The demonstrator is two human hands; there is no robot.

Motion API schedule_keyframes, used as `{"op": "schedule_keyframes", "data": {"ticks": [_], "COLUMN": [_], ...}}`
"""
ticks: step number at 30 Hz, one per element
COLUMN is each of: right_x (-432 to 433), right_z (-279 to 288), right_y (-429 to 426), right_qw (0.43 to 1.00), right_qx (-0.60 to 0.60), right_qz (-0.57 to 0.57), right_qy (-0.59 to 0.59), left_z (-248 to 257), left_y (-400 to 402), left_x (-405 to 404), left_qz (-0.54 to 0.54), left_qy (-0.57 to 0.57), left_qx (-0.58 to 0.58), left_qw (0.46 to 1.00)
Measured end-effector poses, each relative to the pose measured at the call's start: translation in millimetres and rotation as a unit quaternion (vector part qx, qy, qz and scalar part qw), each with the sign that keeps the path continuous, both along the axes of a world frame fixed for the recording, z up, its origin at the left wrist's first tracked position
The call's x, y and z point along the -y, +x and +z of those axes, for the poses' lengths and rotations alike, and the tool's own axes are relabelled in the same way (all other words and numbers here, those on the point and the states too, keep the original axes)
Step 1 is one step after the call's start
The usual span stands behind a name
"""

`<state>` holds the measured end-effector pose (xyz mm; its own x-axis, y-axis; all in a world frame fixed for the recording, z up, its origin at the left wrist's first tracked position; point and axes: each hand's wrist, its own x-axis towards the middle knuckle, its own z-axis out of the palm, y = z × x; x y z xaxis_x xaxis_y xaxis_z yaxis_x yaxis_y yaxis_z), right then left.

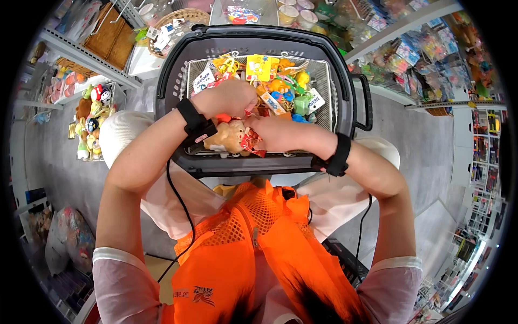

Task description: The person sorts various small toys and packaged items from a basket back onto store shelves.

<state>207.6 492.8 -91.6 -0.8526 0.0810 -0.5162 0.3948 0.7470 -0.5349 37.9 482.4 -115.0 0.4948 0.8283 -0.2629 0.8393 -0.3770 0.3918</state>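
Note:
A dark plastic shopping basket (259,165) stands before me between my knees. Inside it sits a metal wire tray (328,85) with small colourful toys and tagged keychains. My left hand (230,97) reaches over the tray from the left, its fingers bent at a small red piece near the middle. Coming from the right, my right hand (265,127) meets it there, fingertips close together. A tan plush toy (226,137) with a red printed tag (251,141) lies directly below both hands. A yellow card (260,68) shows behind them. What the fingertips grip is partly hidden.
At left on the floor stands a wire basket of plush toys (93,121). Shelves with bagged goods (404,60) rise at the upper right, and a wicker basket (182,17) sits on the shelf ahead. The black basket handle (366,103) juts out right. Cables hang from both wrists.

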Motion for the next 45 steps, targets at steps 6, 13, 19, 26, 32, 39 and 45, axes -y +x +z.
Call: {"op": "schedule_keyframes", "data": {"ticks": [6,13,19,26,32,39,45], "right_x": [11.8,-24.7,-64.0,-65.9,-61.4,-59.4,-62.2], "right_z": [0.9,40.2,84.1,79.0,78.6,68.4,59.8], "right_y": [12.4,8.4,14.6,17.2,11.2,6.8,6.9], "right_qw": [0.985,0.978,0.916,0.778,0.716,0.661,0.629], "right_qx": [-0.131,-0.199,-0.142,-0.407,-0.433,-0.437,-0.426], "right_qz": [-0.017,-0.057,-0.311,-0.418,-0.455,-0.477,-0.5], "right_qy": [0.111,0.008,-0.21,-0.234,-0.305,-0.38,-0.415], "left_z": [29.0,95.7,93.7,99.2,97.6,95.3,94.6], "left_y": [-15.2,-11.8,-16.2,-20.2,-16.6,-10.6,-8.3], "left_x": [-7.7,-5.6,-0.3,0.2,4.5,4.9,7.4], "left_qz": [0.048,0.171,0.305,0.364,0.29,0.266,0.293], "left_qy": [-0.025,-0.096,-0.082,-0.192,-0.196,-0.183,-0.192], "left_qx": [0.158,0.21,0.413,0.687,0.723,0.731,0.698], "left_qw": [0.986,0.958,0.854,0.599,0.596,0.601,0.625]}}
